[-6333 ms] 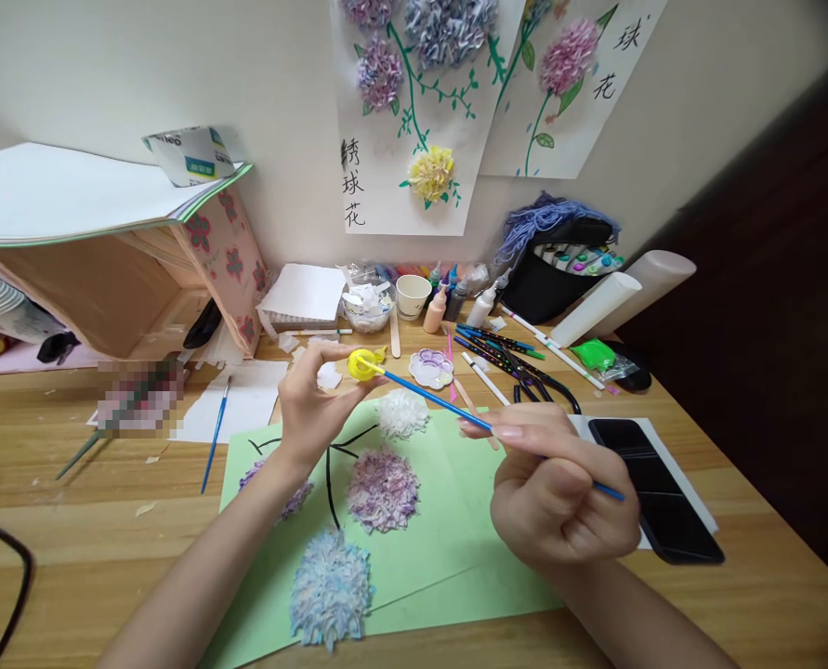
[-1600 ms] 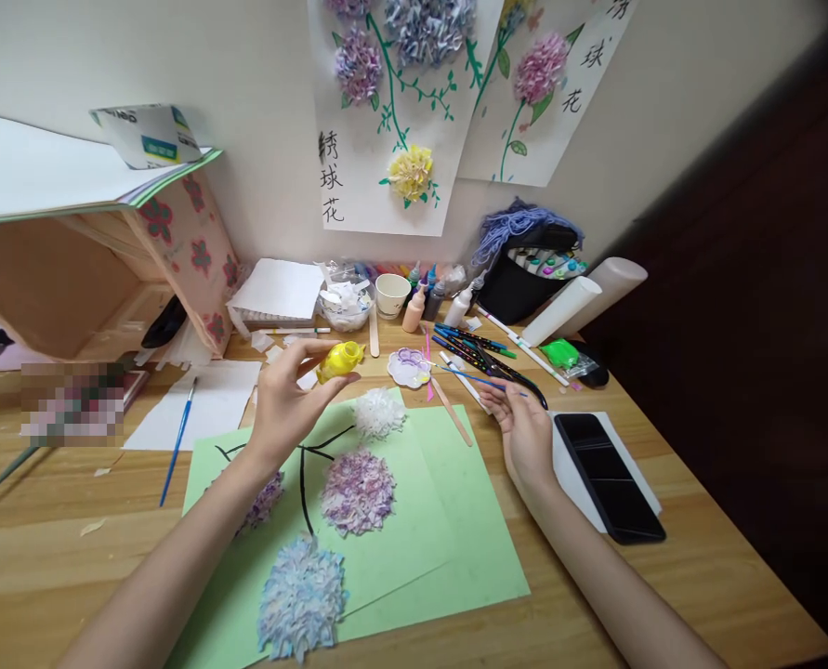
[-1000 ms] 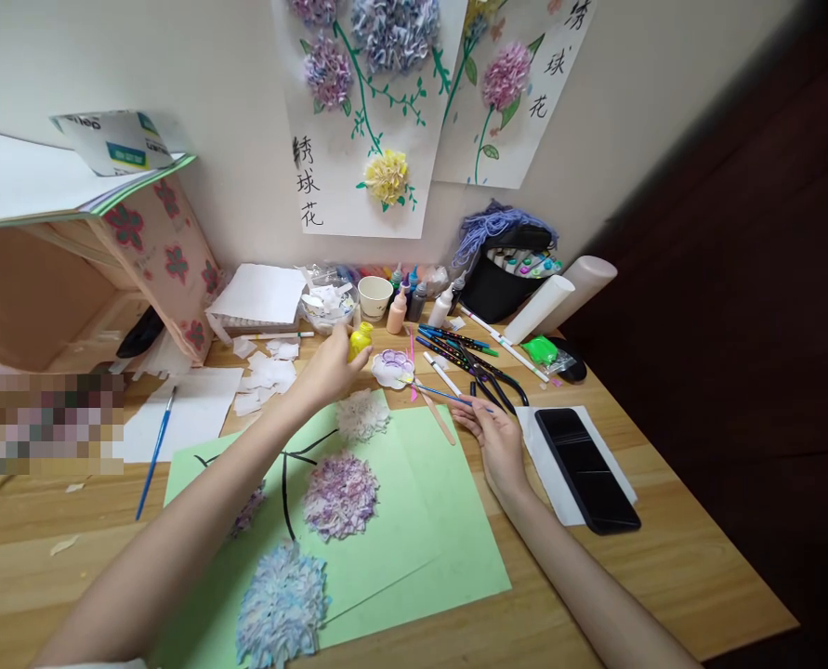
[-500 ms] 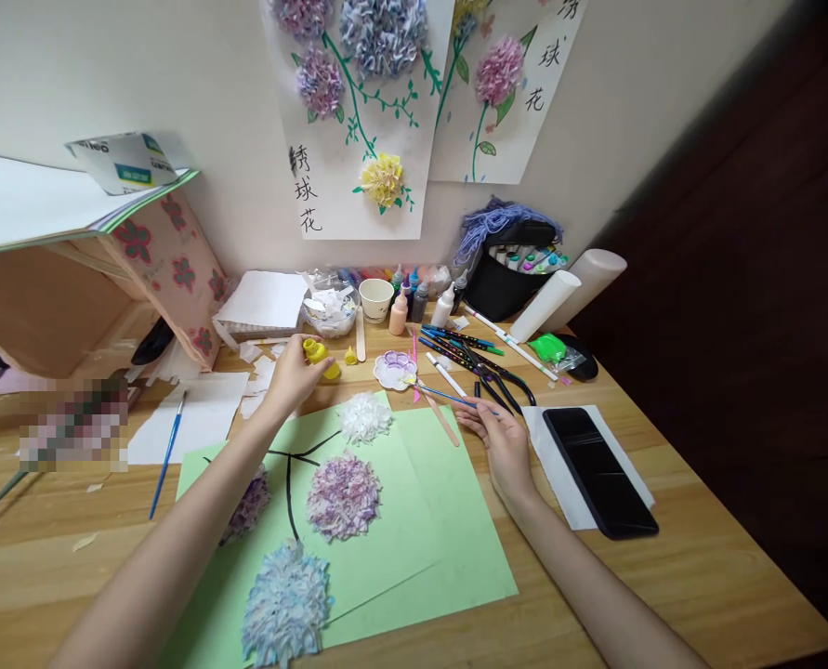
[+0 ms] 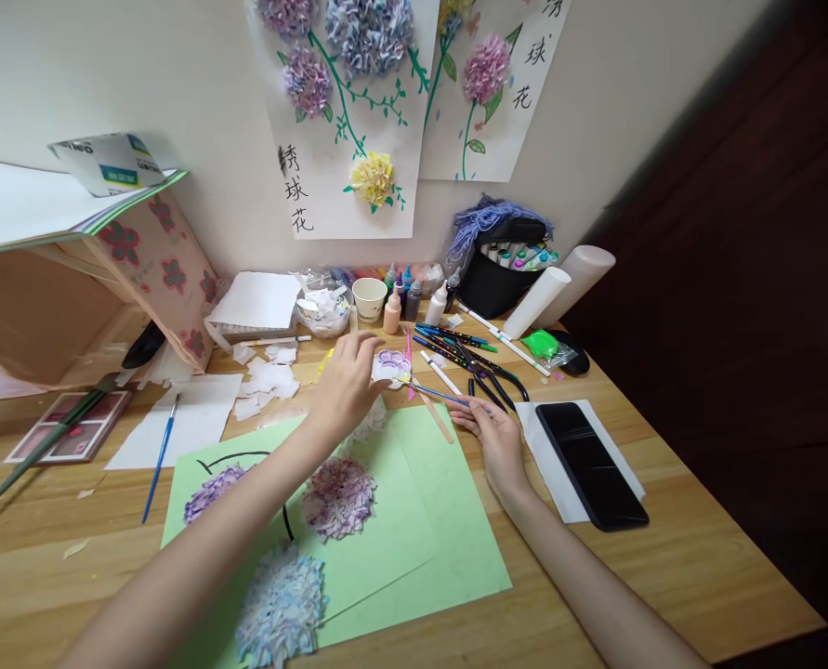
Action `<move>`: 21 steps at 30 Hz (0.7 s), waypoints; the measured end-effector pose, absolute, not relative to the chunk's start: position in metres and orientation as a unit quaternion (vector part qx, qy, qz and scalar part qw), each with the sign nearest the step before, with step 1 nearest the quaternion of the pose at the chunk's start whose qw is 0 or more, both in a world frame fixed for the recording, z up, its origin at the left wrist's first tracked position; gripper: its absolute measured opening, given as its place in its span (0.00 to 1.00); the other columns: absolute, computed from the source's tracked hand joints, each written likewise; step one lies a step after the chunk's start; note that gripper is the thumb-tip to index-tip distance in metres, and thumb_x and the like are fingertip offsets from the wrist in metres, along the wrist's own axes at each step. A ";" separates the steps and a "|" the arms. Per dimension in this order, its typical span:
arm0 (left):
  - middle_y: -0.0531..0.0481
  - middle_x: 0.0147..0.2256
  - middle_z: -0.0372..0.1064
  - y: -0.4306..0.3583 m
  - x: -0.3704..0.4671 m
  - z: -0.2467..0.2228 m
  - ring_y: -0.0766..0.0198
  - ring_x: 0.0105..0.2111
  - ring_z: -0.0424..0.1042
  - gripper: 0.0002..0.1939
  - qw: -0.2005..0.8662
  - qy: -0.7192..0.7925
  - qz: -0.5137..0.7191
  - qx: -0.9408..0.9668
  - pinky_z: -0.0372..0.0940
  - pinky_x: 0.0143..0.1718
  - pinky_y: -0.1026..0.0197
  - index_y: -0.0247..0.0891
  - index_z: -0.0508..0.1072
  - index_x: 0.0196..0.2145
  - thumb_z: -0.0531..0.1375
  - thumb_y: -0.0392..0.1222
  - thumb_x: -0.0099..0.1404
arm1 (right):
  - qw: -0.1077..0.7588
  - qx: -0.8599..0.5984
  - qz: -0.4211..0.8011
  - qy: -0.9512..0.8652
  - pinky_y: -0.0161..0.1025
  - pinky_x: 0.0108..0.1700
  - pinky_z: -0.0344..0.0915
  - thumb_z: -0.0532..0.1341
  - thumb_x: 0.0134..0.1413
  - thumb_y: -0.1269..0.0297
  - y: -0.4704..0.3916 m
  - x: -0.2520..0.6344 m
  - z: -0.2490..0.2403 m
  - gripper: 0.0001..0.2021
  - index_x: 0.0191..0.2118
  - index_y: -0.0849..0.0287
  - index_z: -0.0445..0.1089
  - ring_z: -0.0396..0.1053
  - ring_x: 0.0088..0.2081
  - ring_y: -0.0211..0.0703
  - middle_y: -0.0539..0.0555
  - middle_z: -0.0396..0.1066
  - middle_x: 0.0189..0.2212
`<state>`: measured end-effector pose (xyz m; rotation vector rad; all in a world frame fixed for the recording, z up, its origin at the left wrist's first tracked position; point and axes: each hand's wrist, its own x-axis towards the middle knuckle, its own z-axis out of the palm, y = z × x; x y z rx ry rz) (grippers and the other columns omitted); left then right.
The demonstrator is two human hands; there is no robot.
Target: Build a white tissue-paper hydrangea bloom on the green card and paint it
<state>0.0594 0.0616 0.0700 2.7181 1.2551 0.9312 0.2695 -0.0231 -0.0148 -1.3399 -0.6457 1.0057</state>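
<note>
Lying on the brown wooden table (image 5: 734, 562) is a light-green rectangular paper sheet (image 5: 441, 520). Above its far edge, the left hand (image 5: 348, 386) has thumb and fingers parted beside a white, purple-stained scalloped palette (image 5: 391, 362); whether it grips this, I cannot tell. The right hand (image 5: 497, 446) pinches a thin blue-handled paintbrush (image 5: 441, 395), tip at the palette.

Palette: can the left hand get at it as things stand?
Probably yes: the left hand is beside the palette, seemingly empty; only the brush in the right hand crosses its edge.
</note>
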 end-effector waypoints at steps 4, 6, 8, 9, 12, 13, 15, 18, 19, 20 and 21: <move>0.32 0.55 0.52 0.071 0.055 0.061 0.41 0.55 0.55 0.41 0.003 0.505 0.305 0.808 0.57 0.52 0.43 0.36 0.53 0.57 0.68 0.36 0.49 | 0.625 -0.581 0.439 -0.281 0.40 0.40 0.72 0.62 0.49 0.56 -0.022 0.270 -0.016 0.14 0.36 0.62 0.73 0.74 0.31 0.40 0.58 0.77 0.34; 0.30 0.55 0.51 0.077 0.042 0.052 0.39 0.55 0.55 0.45 0.015 0.538 0.295 0.790 0.56 0.52 0.42 0.34 0.50 0.59 0.68 0.40 0.48 | 0.626 -0.579 0.442 -0.281 0.40 0.40 0.72 0.62 0.49 0.55 -0.022 0.270 -0.016 0.14 0.36 0.62 0.73 0.74 0.31 0.39 0.58 0.77 0.34; 0.32 0.52 0.56 0.083 0.030 0.044 0.40 0.52 0.58 0.43 0.024 0.543 0.259 0.798 0.58 0.50 0.43 0.33 0.53 0.58 0.68 0.43 0.47 | 0.625 -0.579 0.444 -0.279 0.39 0.40 0.72 0.62 0.49 0.55 -0.022 0.271 -0.015 0.14 0.36 0.62 0.73 0.74 0.31 0.39 0.58 0.77 0.34; 0.35 0.50 0.59 0.087 0.025 0.040 0.41 0.50 0.59 0.40 0.031 0.540 0.236 0.807 0.59 0.49 0.44 0.34 0.57 0.56 0.68 0.43 0.47 | 0.624 -0.580 0.445 -0.277 0.40 0.40 0.72 0.62 0.48 0.55 -0.022 0.270 -0.015 0.15 0.36 0.62 0.73 0.74 0.31 0.40 0.58 0.77 0.34; 0.39 0.46 0.65 0.099 0.020 0.035 0.45 0.48 0.62 0.29 0.066 0.488 0.175 0.853 0.60 0.47 0.48 0.36 0.66 0.49 0.67 0.44 0.49 | 0.621 -0.586 0.440 -0.278 0.40 0.40 0.72 0.63 0.48 0.55 -0.023 0.270 -0.013 0.15 0.36 0.63 0.73 0.74 0.32 0.40 0.58 0.77 0.34; 0.40 0.45 0.67 0.103 0.020 0.035 0.45 0.47 0.62 0.26 0.078 0.465 0.160 0.867 0.59 0.47 0.49 0.37 0.68 0.47 0.66 0.44 0.50 | 0.619 -0.589 0.438 -0.280 0.40 0.40 0.72 0.63 0.48 0.55 -0.023 0.269 -0.013 0.15 0.36 0.63 0.73 0.74 0.32 0.40 0.58 0.77 0.34; 0.42 0.44 0.69 0.110 0.023 0.036 0.46 0.47 0.63 0.22 0.090 0.435 0.138 0.885 0.59 0.47 0.50 0.39 0.71 0.44 0.65 0.43 0.50 | 0.617 -0.592 0.434 -0.284 0.40 0.40 0.72 0.63 0.48 0.54 -0.024 0.269 -0.013 0.15 0.36 0.63 0.73 0.74 0.32 0.40 0.58 0.77 0.34; 0.43 0.40 0.72 0.116 0.027 0.039 0.47 0.44 0.66 0.17 0.090 0.428 0.120 0.891 0.59 0.44 0.51 0.41 0.73 0.40 0.65 0.41 0.51 | 0.619 -0.589 0.434 -0.285 0.40 0.40 0.72 0.63 0.48 0.54 -0.025 0.269 -0.013 0.16 0.36 0.63 0.73 0.74 0.32 0.40 0.59 0.77 0.35; 0.43 0.39 0.72 0.117 0.027 0.040 0.48 0.43 0.66 0.15 0.088 0.428 0.117 0.892 0.59 0.44 0.51 0.41 0.74 0.39 0.64 0.41 0.51 | 0.620 -0.588 0.435 -0.284 0.40 0.40 0.72 0.63 0.48 0.54 -0.026 0.270 -0.013 0.16 0.37 0.62 0.73 0.74 0.32 0.40 0.59 0.77 0.35; 0.43 0.38 0.72 0.118 0.027 0.041 0.48 0.43 0.66 0.14 0.087 0.428 0.114 0.892 0.59 0.44 0.52 0.41 0.74 0.38 0.64 0.41 0.52 | 0.621 -0.586 0.436 -0.283 0.40 0.40 0.72 0.62 0.48 0.55 -0.026 0.270 -0.013 0.16 0.37 0.62 0.73 0.74 0.32 0.40 0.59 0.77 0.36; 0.43 0.38 0.72 0.118 0.027 0.042 0.48 0.43 0.66 0.13 0.085 0.430 0.112 0.892 0.59 0.44 0.52 0.40 0.74 0.38 0.63 0.41 0.53 | 0.623 -0.585 0.437 -0.282 0.40 0.40 0.72 0.62 0.49 0.55 -0.026 0.271 -0.013 0.16 0.37 0.63 0.73 0.74 0.32 0.40 0.59 0.77 0.36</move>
